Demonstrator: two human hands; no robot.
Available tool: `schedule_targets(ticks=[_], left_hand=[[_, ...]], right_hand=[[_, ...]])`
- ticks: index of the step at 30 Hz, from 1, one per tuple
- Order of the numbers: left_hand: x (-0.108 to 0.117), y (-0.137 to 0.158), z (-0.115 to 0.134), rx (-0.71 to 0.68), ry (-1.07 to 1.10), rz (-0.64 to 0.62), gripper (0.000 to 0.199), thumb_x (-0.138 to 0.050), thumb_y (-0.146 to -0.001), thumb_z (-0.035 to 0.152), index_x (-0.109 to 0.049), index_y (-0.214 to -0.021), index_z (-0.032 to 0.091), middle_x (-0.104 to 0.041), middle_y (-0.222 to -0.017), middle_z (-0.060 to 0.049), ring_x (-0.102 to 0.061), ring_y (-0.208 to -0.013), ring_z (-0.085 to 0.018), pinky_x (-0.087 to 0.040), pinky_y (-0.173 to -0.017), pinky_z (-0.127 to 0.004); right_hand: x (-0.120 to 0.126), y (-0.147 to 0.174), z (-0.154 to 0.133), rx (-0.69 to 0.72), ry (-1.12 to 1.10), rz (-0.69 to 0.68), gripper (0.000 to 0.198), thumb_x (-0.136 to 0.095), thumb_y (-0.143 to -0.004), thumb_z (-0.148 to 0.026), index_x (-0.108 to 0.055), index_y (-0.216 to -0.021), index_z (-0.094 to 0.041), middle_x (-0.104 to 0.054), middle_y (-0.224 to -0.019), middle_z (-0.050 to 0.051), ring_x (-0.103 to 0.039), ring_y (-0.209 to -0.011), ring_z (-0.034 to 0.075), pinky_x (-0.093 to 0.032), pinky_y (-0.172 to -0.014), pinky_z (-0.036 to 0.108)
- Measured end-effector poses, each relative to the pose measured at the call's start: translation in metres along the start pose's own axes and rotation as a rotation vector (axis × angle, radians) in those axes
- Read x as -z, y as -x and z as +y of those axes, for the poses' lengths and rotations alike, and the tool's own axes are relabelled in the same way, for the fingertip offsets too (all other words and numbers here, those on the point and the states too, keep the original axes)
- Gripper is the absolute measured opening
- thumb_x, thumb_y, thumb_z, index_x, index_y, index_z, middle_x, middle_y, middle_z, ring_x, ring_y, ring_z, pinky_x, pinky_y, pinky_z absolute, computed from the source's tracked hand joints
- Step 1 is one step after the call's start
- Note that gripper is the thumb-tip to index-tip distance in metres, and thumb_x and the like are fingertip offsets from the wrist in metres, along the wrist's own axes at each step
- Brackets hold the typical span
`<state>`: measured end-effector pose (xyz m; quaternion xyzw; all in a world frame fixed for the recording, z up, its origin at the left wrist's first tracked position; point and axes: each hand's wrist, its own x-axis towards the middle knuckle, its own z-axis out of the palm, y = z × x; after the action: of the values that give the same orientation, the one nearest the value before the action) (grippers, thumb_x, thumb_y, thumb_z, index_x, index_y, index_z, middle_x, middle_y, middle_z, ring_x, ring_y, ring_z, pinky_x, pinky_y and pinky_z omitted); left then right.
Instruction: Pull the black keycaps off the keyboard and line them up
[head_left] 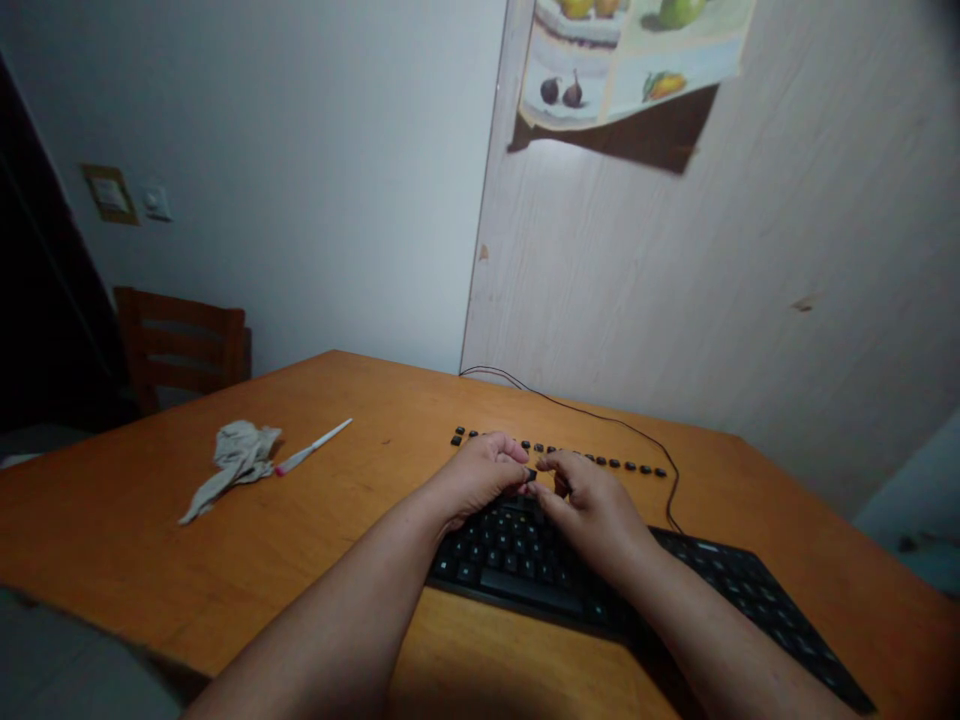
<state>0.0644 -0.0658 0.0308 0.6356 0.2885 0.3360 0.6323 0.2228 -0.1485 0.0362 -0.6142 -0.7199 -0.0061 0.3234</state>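
Between my two hands, above the back rows of a black keyboard (540, 585), is a small black keycap (532, 476). My left hand (487, 478) pinches it with thumb and index finger from the left. From the right, the curled thumb and index fingertips of my right hand (592, 505) close on the same keycap. My hands and right forearm cover part of the keyboard. Behind them, loose black keycaps (630, 467) lie in a row on the wooden table (390, 390), some hidden by my hands.
Left on the table are a crumpled grey cloth (244, 450) and a white brush-like stick (319, 443) with a pink end. A black cable (600, 411) curves behind the keycaps to the keyboard. A wooden chair (184, 345) stands beyond the left edge; a wall (337, 200) rises behind.
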Motion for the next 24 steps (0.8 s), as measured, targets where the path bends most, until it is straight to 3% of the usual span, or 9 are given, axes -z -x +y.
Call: schedule_targets(ticks=[7,11,16,24], left_hand=[[-0.002,0.002,0.004,0.036,-0.002,0.001,0.017,-0.061,-0.072,0.012,-0.055,-0.088,0.015,-0.062,-0.065,0.001,-0.058,-0.055,-0.010,-0.045,-0.056,-0.021],[-0.004,0.003,0.007,0.080,0.017,0.000,0.020,-0.062,-0.074,0.012,-0.055,-0.093,0.015,-0.064,-0.067,-0.001,-0.060,-0.057,-0.010,-0.046,-0.056,-0.021],[0.001,0.001,0.012,0.070,0.063,0.120,0.026,-0.065,-0.073,0.014,-0.057,-0.097,0.014,-0.068,-0.078,-0.005,-0.064,-0.066,-0.012,-0.048,-0.062,-0.021],[0.013,0.000,0.017,-0.005,0.062,0.317,0.014,-0.062,-0.077,0.021,-0.059,-0.089,0.013,-0.069,-0.079,-0.005,-0.059,-0.064,-0.008,-0.045,-0.061,-0.018]], right_hand=[[0.003,0.002,-0.005,0.063,0.136,-0.040,0.017,-0.055,-0.087,-0.032,-0.064,-0.098,-0.022,-0.065,-0.088,0.003,-0.059,-0.076,0.017,-0.039,-0.067,0.027],[0.007,-0.001,-0.004,0.022,0.150,-0.087,0.017,-0.056,-0.085,-0.032,-0.066,-0.096,-0.022,-0.066,-0.082,0.003,-0.058,-0.073,0.017,-0.036,-0.064,0.026],[0.014,-0.019,0.024,-0.171,0.069,-0.189,0.020,-0.058,-0.081,-0.036,-0.069,-0.087,-0.020,-0.060,-0.060,-0.001,-0.050,-0.055,0.014,-0.030,-0.052,0.025],[0.008,-0.051,0.069,-0.284,0.089,-0.255,0.012,-0.067,-0.072,-0.029,-0.070,-0.078,-0.019,-0.065,-0.066,0.000,-0.053,-0.062,0.014,-0.032,-0.055,0.024]])
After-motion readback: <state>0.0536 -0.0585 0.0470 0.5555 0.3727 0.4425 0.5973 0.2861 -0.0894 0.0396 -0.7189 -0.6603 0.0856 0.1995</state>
